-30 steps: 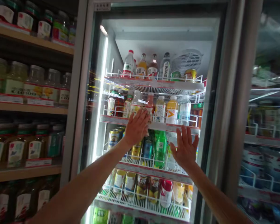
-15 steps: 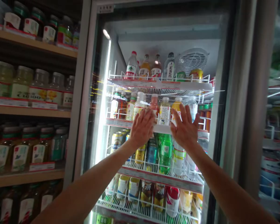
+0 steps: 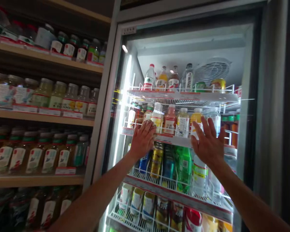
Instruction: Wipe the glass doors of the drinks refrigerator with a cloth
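A glass-doored drinks fridge (image 3: 113,106) stands in front of me, lit from inside. My left hand (image 3: 142,140) is raised against the glass, its fingers over a crumpled, pale cloth (image 3: 152,125) that shows only at its edge. Behind the glass there, a white-capped bottle (image 3: 157,117) stands on the second shelf. To the right, my right hand (image 3: 209,141) lies against the door with fingers spread and nothing in it. It covers part of a yellow juice bottle (image 3: 197,120). A pink bottle (image 3: 169,120) and a white-labelled tea bottle (image 3: 183,124) show between my hands.
Wooden shelves (image 3: 38,117) with rows of bottles fill the left side. Inside the fridge are wire racks (image 3: 183,96), a green soda bottle (image 3: 184,167), several cans and a round fan grille (image 3: 212,69). The fridge's metal frame (image 3: 275,112) runs down the right.
The view has swung left, showing more of the wooden shelves. My left hand has slid left across the glass, uncovering the pink bottle. My right hand stays at about the same spot.
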Motion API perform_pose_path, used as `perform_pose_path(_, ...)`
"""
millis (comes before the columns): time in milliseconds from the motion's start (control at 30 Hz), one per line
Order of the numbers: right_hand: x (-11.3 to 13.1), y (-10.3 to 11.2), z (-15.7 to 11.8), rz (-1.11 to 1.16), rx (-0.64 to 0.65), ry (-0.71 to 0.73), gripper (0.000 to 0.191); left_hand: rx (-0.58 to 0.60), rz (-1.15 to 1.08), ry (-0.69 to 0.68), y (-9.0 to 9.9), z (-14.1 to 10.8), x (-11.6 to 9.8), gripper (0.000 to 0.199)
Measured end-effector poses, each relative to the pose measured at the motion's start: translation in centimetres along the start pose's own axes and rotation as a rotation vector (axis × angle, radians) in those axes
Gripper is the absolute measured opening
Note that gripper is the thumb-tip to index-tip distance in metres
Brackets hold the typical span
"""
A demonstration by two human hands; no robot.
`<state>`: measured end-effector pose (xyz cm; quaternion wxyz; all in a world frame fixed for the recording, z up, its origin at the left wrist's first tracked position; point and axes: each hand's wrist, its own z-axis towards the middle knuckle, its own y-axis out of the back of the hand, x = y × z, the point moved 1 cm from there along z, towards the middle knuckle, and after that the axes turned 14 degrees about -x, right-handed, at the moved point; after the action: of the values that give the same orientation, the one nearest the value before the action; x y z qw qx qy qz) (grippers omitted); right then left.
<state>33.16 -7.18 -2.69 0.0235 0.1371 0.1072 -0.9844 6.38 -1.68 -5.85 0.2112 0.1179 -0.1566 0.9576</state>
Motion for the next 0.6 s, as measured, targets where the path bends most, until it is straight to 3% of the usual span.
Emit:
perform_pose_path(100,0.0,-0.1,-0.1,0.030,-0.015,-0.009,0.052,-0.082,0.151,0.320,0.7,-0.3,3.1,0.042)
perform_pose_path(167,0.0,-0.1,-0.1,0.050,-0.025,-0.010,0.053,-0.148,0.210,0.453,0.8,-0.4,4.1,0.043)
perform_pose_path(233,0.1,-0.1,-0.1,0.070,-0.038,-0.017,0.054,-0.149,0.170,0.384,0.7,-0.5,3.5,0.043)
perform_pose_path(333,0.1,-0.1,-0.3,0.095,-0.048,-0.025,0.053,-0.061,0.041,0.088,0.5,-0.9,1.4,0.043)
perform_pose_path(400,0.0,-0.2,-0.4,0.108,-0.056,-0.018,0.052,-0.002,0.033,0.001,0.7,-1.3,1.4,0.042)
perform_pose_path(433,0.0,-0.2,-0.4,0.110,-0.062,-0.013,0.052,-0.009,0.069,0.032,0.9,-1.6,1.9,0.041)
perform_pose_path(533,-0.1,-0.2,-0.5,0.101,-0.088,0.004,0.053,-0.129,0.230,0.303,1.6,-2.6,4.0,0.041)
perform_pose_path(600,-0.1,-0.2,-0.5,0.091,-0.095,0.012,0.055,-0.178,0.252,0.361,1.8,-3.3,3.9,0.041)
